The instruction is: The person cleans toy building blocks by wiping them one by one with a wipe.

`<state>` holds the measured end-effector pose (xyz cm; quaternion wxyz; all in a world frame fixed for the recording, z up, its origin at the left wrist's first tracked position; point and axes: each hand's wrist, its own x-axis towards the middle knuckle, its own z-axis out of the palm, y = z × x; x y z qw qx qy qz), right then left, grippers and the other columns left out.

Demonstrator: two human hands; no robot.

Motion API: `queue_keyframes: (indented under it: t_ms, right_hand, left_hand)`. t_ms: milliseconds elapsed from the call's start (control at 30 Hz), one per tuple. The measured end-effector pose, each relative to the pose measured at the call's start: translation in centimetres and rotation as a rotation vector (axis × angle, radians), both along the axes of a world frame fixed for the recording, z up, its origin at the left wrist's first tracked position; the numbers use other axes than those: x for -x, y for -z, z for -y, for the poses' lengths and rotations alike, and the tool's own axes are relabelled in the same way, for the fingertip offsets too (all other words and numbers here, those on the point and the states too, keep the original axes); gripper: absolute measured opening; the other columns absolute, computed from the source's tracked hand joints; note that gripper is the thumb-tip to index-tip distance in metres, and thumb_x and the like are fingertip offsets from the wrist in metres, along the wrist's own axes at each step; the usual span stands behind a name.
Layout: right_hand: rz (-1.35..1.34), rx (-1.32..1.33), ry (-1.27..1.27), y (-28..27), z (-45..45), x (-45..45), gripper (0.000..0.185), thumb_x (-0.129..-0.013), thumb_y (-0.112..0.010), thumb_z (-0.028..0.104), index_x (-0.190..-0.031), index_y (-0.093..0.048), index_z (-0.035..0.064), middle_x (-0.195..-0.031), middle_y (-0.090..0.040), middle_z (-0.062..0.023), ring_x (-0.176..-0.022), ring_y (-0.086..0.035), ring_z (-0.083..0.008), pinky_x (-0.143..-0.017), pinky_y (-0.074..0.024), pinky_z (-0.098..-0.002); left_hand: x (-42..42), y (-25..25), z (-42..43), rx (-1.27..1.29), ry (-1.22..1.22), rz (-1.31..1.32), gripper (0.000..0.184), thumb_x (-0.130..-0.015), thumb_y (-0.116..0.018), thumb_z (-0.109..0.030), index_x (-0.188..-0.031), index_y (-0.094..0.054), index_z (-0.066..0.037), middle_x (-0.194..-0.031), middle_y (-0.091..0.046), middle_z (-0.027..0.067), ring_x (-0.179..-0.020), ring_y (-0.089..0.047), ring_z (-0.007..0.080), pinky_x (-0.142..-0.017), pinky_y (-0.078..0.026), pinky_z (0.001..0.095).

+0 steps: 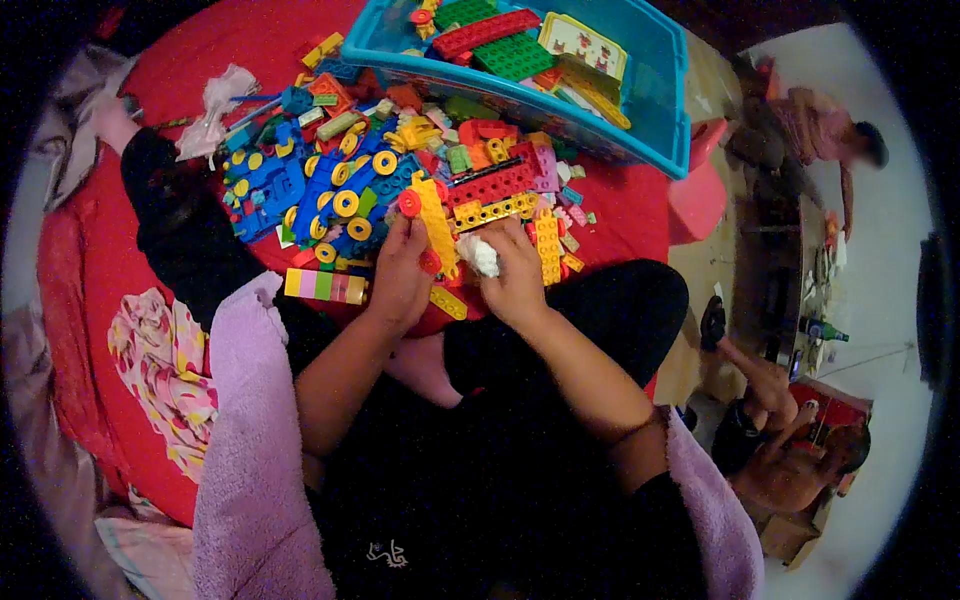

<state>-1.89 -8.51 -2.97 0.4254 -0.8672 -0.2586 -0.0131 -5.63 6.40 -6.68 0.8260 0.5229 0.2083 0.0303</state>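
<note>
My left hand [402, 275] is closed on a yellow toy piece [434, 222] that has red round parts at its side. Beside it, my right hand [515, 275] has its fingers wrapped round a crumpled white cloth [478, 256]. Just past my hands lie a yellow strip with holes [495, 211] and a red brick plate [492, 180]. A yellow studded brick [547, 247] is close to the right of my right hand. To the left of my left hand lies a row of coloured bricks [325, 286].
A heap of blue toy parts with yellow wheels [343, 203] covers the red cloth [110, 400]. Behind it stands a blue bin [520, 88] holding bricks. A pink plastic item [697, 195] is right of the bin. Two people are at the far right.
</note>
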Motion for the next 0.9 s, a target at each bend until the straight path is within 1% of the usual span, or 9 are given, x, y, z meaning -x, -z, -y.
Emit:
queue_keyframes:
  t_ms: [67,133,267,400,467,567,700,833,900]
  right_hand:
    - [0.009,-0.031,-0.119,-0.5,-0.2,0.4,0.032,-0.060,-0.057,-0.006,-0.091,-0.056,0.0016,-0.089,-0.052,-0.0152,-0.083,-0.054,-0.0329,-0.073,-0.0447,-0.0351]
    - [-0.025,-0.010,-0.239,-1.0,-0.4,1.0,0.033,-0.060,-0.057,-0.007,-0.091,-0.057,0.0024,-0.088,-0.052,-0.0144,-0.083,-0.054,-0.0319,-0.073,-0.0444,-0.0346]
    - [0.038,-0.004,-0.008,0.4,0.0,-0.4,0.032,-0.061,-0.061,-0.006,-0.092,-0.058,0.0032,-0.086,-0.052,-0.0126,-0.080,-0.054,-0.0292,-0.069,-0.0448,-0.0333]
    - [0.210,-0.228,0.067,-1.2,-0.1,-0.8,0.029,-0.063,-0.064,-0.004,-0.091,-0.059,0.0030,-0.085,-0.052,-0.0130,-0.077,-0.054,-0.0265,-0.066,-0.0439,-0.0307]
    - [0.212,-0.225,0.052,-1.5,-0.4,-0.7,0.030,-0.062,-0.064,-0.003,-0.091,-0.059,0.0032,-0.086,-0.051,-0.0132,-0.077,-0.054,-0.0270,-0.066,-0.0443,-0.0309]
    - [0.205,-0.128,-0.035,-1.6,-0.2,-0.3,0.030,-0.062,-0.064,-0.002,-0.091,-0.059,0.0034,-0.087,-0.051,-0.0136,-0.077,-0.054,-0.0280,-0.066,-0.0449,-0.0316]
    - [0.191,-0.095,-0.045,-1.7,-0.2,-0.4,0.030,-0.062,-0.063,-0.002,-0.091,-0.058,0.0033,-0.088,-0.050,-0.0143,-0.077,-0.054,-0.0296,-0.066,-0.0454,-0.0332]
    - [0.127,-0.157,0.072,-1.8,-0.2,-0.9,0.031,-0.060,-0.064,0.003,-0.091,-0.057,0.0048,-0.089,-0.050,-0.0142,-0.078,-0.053,-0.0332,-0.068,-0.0458,-0.0377]
    - [0.125,-0.156,0.086,-1.7,0.0,-0.8,0.031,-0.061,-0.063,0.002,-0.091,-0.057,0.0047,-0.089,-0.050,-0.0145,-0.080,-0.053,-0.0333,-0.069,-0.0457,-0.0372]
  left_hand:
    - [0.0,0.4,-0.2,-0.414,0.065,0.135,0.029,-0.093,-0.039,-0.014,-0.121,-0.042,-0.005,-0.110,-0.050,0.0045,-0.098,-0.049,0.0130,-0.086,-0.041,0.0281]
    - [-0.5,-2.3,-0.2,0.281,-0.021,-0.050,0.031,-0.093,-0.039,-0.013,-0.123,-0.041,-0.005,-0.111,-0.049,0.0058,-0.101,-0.049,0.0152,-0.088,-0.040,0.0279]
    - [-0.5,-3.2,0.2,0.458,-0.081,-0.095,0.031,-0.093,-0.039,-0.013,-0.123,-0.041,-0.004,-0.114,-0.049,0.0072,-0.103,-0.048,0.0160,-0.089,-0.039,0.0281]
    - [-0.4,-2.9,1.2,0.017,0.149,-0.016,0.037,-0.090,-0.045,-0.011,-0.127,-0.039,-0.007,-0.117,-0.049,0.0070,-0.105,-0.048,0.0148,-0.089,-0.039,0.0290]
    - [0.2,-4.3,1.7,-0.316,0.253,0.059,0.046,-0.085,-0.052,-0.005,-0.129,-0.040,-0.011,-0.116,-0.050,0.0081,-0.102,-0.051,0.0173,-0.086,-0.042,0.0292]
    - [0.5,-2.2,1.4,-0.561,0.231,0.129,0.044,-0.084,-0.053,-0.004,-0.126,-0.045,-0.011,-0.113,-0.051,0.0098,-0.099,-0.053,0.0183,-0.085,-0.043,0.0280]
    - [0.6,-1.7,1.3,-0.402,0.211,0.119,0.048,-0.079,-0.058,-0.004,-0.125,-0.047,-0.012,-0.108,-0.052,0.0102,-0.097,-0.054,0.0184,-0.082,-0.044,0.0280]
    - [0.4,-2.6,2.0,-0.457,0.183,0.037,0.048,-0.078,-0.059,-0.005,-0.124,-0.048,-0.013,-0.106,-0.053,0.0104,-0.095,-0.054,0.0174,-0.081,-0.045,0.0279]
    - [0.3,-3.1,1.3,-0.882,0.295,0.144,0.046,-0.079,-0.060,-0.007,-0.123,-0.049,-0.013,-0.103,-0.054,0.0103,-0.095,-0.054,0.0156,-0.081,-0.044,0.0267]
